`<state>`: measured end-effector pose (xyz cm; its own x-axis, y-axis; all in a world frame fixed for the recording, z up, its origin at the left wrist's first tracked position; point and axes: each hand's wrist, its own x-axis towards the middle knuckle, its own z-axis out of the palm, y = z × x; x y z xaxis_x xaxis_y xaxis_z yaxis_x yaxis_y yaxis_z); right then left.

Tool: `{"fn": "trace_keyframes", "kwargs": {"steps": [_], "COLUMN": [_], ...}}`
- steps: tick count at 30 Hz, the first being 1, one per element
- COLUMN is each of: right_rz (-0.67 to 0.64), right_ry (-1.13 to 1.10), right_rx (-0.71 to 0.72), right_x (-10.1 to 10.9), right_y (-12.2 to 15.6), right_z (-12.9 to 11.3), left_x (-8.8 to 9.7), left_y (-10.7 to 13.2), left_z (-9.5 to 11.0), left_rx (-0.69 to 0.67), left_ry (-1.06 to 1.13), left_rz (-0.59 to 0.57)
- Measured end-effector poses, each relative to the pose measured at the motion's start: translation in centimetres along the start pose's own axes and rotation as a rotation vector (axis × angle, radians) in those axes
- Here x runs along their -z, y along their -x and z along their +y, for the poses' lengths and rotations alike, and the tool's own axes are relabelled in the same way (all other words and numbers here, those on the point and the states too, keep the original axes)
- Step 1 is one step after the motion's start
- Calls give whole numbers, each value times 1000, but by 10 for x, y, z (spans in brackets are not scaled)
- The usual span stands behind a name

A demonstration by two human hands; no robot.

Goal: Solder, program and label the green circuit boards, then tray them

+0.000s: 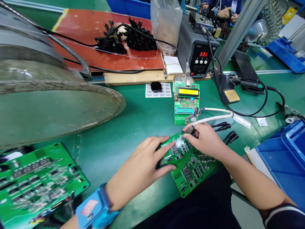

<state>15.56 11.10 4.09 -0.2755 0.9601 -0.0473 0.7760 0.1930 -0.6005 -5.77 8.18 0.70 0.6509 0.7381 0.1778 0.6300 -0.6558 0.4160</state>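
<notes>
Left hand (140,168) flat, right hand (205,140) pinching

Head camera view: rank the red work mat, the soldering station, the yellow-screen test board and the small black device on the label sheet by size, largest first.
1. Red work mat
2. Soldering station
3. Yellow-screen test board
4. Small black device
</notes>
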Motion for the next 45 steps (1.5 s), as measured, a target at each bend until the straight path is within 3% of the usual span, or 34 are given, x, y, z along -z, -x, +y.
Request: {"fn": "trace_keyframes", "kwargs": {"steps": [35,45], "right_rz": [9,22], "right_ry": [14,-162], "right_rx": [12,-50], "right_x": [-1,-4], "right_y": [1,3], "right_z": [3,4], "left_x": [-2,0], "left_y": [2,1], "left_z": [1,3], "left_rx": [-34,-22], "left_ry": [-26,-26], "left_rz": [19,3]}}
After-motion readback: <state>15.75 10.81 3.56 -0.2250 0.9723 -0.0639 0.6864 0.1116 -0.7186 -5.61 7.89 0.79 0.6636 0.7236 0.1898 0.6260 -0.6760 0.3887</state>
